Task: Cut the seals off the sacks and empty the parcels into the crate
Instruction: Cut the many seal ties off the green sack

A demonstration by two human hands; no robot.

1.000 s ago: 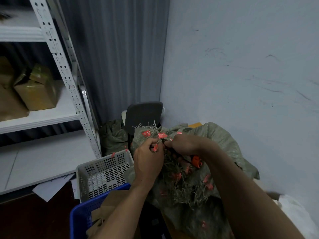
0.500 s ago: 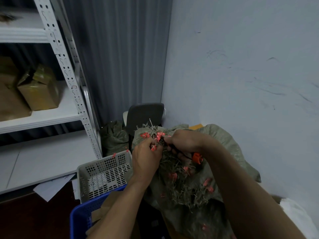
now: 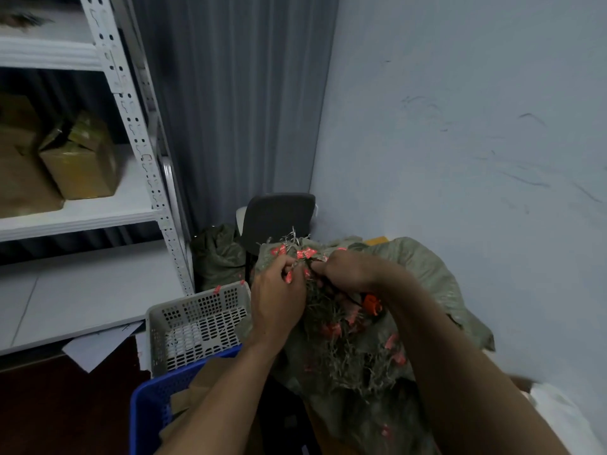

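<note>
A pile of grey-green woven sacks (image 3: 423, 274) lies in front of me, with frayed mouths and several red seals (image 3: 303, 253) tied along them. My left hand (image 3: 279, 300) pinches a bunched sack mouth with a red seal between its fingers. Close beside it, almost touching, my right hand (image 3: 348, 270) grips a cutter with black handles and an orange catch (image 3: 371, 303), its tip at the bunched mouth. The blade itself is hidden by my fingers. A blue crate (image 3: 147, 408) at the lower left holds brown parcels (image 3: 200, 385).
A grey perforated basket (image 3: 197, 320) stands behind the blue crate. White metal shelving (image 3: 138, 126) with brown boxes (image 3: 78, 159) fills the left. A dark chair (image 3: 279, 215) and another sack (image 3: 220, 254) sit in the corner by a grey curtain. The wall is close on the right.
Both hands have stayed together on the sack mouth, shifting slightly upward and working at the seal. The view has tilted a little.
</note>
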